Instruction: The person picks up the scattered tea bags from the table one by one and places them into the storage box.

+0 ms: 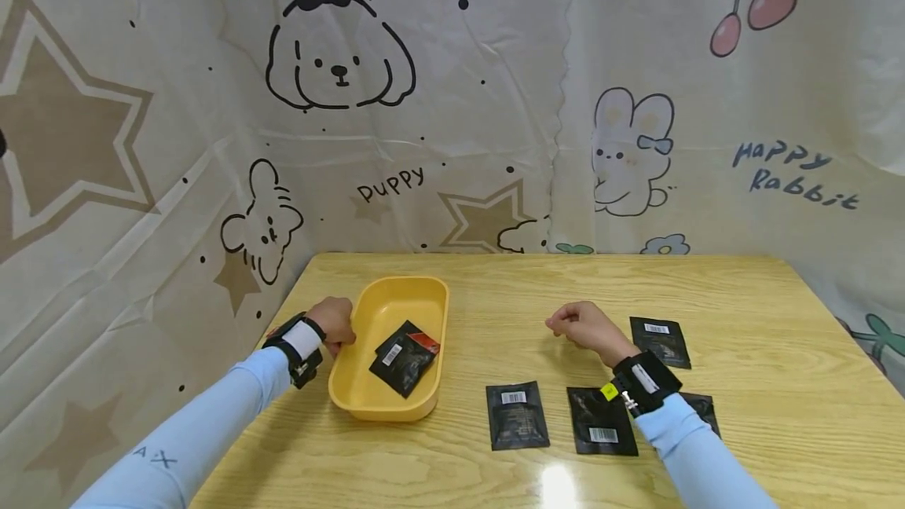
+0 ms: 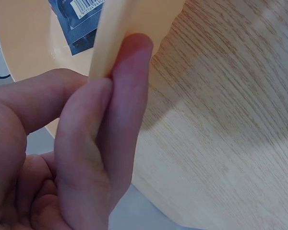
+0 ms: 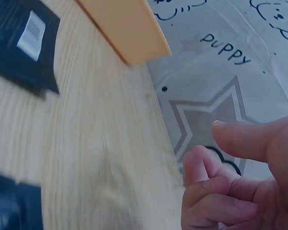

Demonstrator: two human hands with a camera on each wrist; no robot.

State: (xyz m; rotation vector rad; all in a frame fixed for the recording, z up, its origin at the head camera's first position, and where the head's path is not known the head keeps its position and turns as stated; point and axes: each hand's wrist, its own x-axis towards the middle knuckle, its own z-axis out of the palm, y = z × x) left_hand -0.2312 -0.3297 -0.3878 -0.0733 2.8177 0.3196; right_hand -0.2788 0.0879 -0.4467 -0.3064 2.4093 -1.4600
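My left hand (image 1: 335, 324) pinches the left rim of a yellow plastic tub (image 1: 368, 399); in the left wrist view, thumb and fingers (image 2: 129, 96) sit on either side of its wall. Inside the tub lie overlapping black sachets (image 1: 404, 366) with a barcode label, one showing a red patch. Above the table, right of the tub, my right hand (image 1: 585, 328) is raised with loosely bent fingers (image 3: 216, 206) and nothing between them. A black sachet (image 1: 659, 341) lies just to the right of that hand.
Nearer the front edge are a flat black sachet (image 1: 518, 416), a second sachet (image 1: 601, 424) beside it, and another sachet (image 1: 701, 410) partly hidden by the right wrist. A printed cloth (image 1: 452, 116) hangs behind the wooden table (image 1: 495, 305) and along its left side.
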